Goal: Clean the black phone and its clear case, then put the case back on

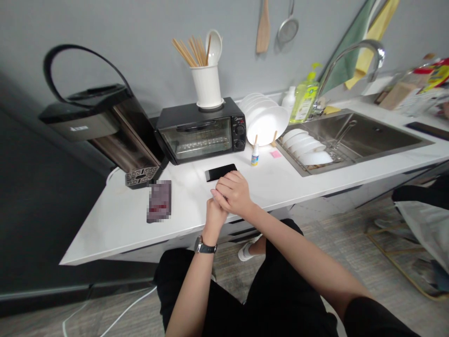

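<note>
My right hand (234, 191) is closed over my left hand (216, 215), the two clasped together above the counter's front edge. The left fingers are mostly hidden under the right hand. On my left wrist is a dark-strapped watch (205, 246). Just behind the hands a black phone (220, 172) lies flat on the white counter (185, 199). Farther back stands a small white bottle (255, 155) with a blue and yellow label. Beside it lies a pink square (276, 154). To the left is a flat purplish item (159, 201), blurred by pixelation.
A toaster oven (201, 133) bears a white utensil holder (206, 86). Left stands a tall dispenser machine (115, 131). Right are racked plates (268, 122), a green soap bottle (304, 100) and a sink (382, 138) with bowls (303, 144). A white cable (128, 309) crosses the floor.
</note>
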